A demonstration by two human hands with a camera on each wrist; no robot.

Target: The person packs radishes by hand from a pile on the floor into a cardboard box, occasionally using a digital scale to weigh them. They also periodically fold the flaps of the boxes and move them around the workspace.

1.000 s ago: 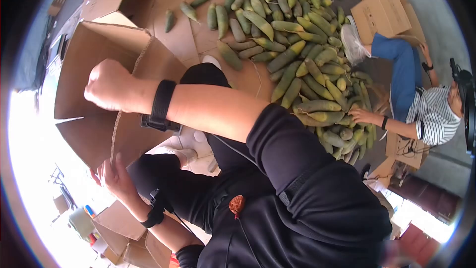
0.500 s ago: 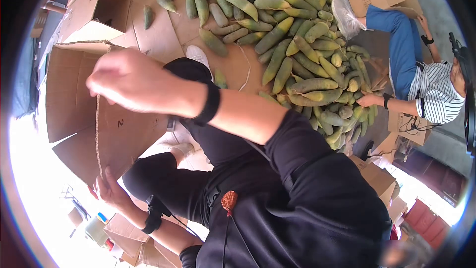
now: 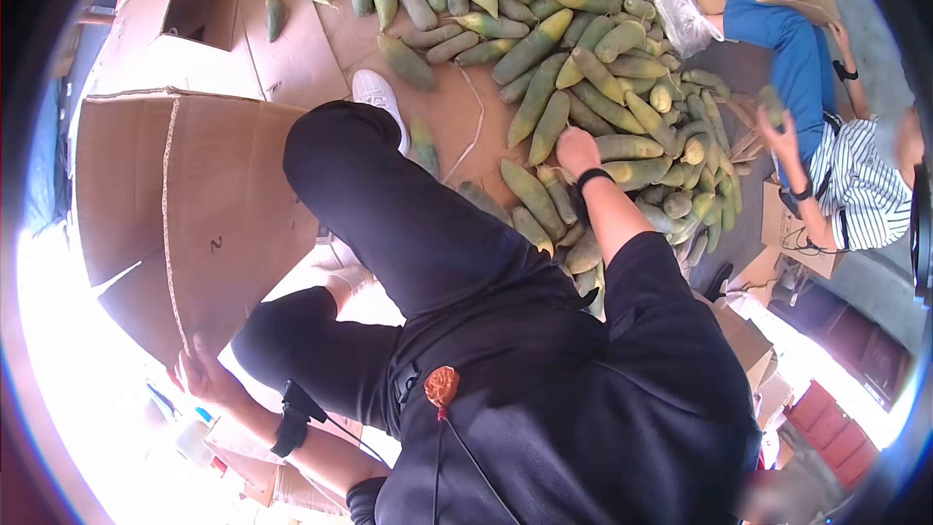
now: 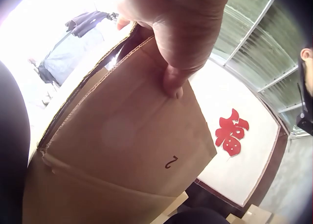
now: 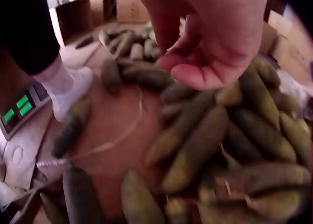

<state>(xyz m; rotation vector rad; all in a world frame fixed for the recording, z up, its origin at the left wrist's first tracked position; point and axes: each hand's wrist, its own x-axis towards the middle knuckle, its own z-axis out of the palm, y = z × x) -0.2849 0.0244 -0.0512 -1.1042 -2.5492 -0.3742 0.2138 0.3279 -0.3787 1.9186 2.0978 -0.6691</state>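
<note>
My left hand (image 3: 209, 379) grips the near edge of a tall cardboard box (image 3: 238, 194). In the left wrist view its thumb presses the panel (image 4: 122, 131) marked "2", the fingers (image 4: 122, 22) partly behind the rim. My right hand (image 3: 580, 151) is over the pile of long green radishes (image 3: 637, 146). In the right wrist view that hand (image 5: 210, 43) hangs above the radishes (image 5: 200, 145) with curled fingers; nothing shows in its grasp.
Another person (image 3: 870, 185) in a striped shirt sits at the right, one hand raised with a radish (image 3: 771, 107). An open carton (image 3: 180, 15) lies at the upper left. A scale with green digits (image 5: 22, 106) stands beside my shoe (image 5: 71, 92).
My right hand has left the box rim and moved right to the radish pile. My left hand stays at the box edge. The other person's hand has risen from the pile with a radish.
</note>
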